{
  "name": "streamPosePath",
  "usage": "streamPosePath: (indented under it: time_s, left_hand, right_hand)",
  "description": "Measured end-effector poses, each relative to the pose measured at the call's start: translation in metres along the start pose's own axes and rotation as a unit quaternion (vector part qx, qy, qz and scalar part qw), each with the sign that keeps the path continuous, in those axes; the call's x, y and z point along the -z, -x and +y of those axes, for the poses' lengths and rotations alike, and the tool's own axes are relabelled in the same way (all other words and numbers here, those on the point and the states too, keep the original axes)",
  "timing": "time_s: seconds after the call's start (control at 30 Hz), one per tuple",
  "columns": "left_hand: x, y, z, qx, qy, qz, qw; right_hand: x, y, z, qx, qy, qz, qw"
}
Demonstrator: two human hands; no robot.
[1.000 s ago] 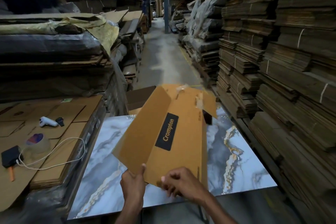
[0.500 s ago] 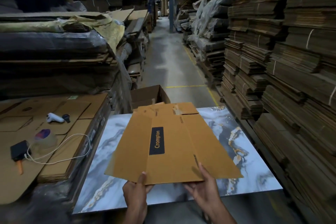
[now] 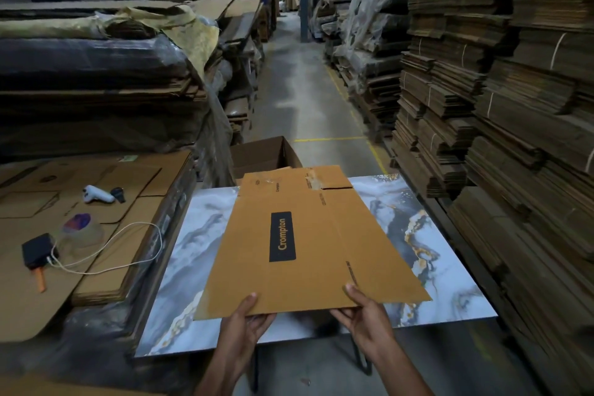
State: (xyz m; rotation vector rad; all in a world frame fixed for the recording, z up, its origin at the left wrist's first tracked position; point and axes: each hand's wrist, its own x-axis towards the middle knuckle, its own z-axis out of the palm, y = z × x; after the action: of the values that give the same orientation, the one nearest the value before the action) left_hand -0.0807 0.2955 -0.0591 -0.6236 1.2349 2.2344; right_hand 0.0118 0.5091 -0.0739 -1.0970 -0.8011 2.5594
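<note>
A flattened brown cardboard box with a black "Crompton" label lies flat just above the marble-patterned table. My left hand pinches its near edge, thumb on top and fingers underneath. My right hand grips the same edge further right, thumb also on top. The box's far flaps carry torn tape remnants.
An open brown carton stands beyond the table. To the left, a cardboard stack holds a white tool, a tape roll, a black device with a white cable. Tall cardboard stacks line both sides of the aisle.
The box was held up half-open and tilted; it has been collapsed flat and lowered over the table. Both hands now hold its near edge, spread further apart.
</note>
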Motion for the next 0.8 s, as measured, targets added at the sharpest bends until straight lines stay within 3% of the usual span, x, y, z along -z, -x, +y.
streamPosePath:
  time_s: [0.23, 0.47, 0.8]
  left_hand:
    - [-0.006, 0.0, 0.008, 0.011, -0.038, -0.051, 0.998]
    - [-0.003, 0.003, 0.015, 0.002, -0.008, -0.066, 0.998]
    - [-0.013, 0.016, 0.035, -0.067, 0.076, -0.017, 0.995]
  right_hand:
    - [-0.01, -0.001, -0.003, 0.034, 0.005, 0.0, 0.999]
    - [-0.018, 0.004, 0.001, 0.056, 0.001, -0.004, 0.998]
    - [-0.057, 0.002, -0.023, 0.044, 0.014, -0.117, 0.992]
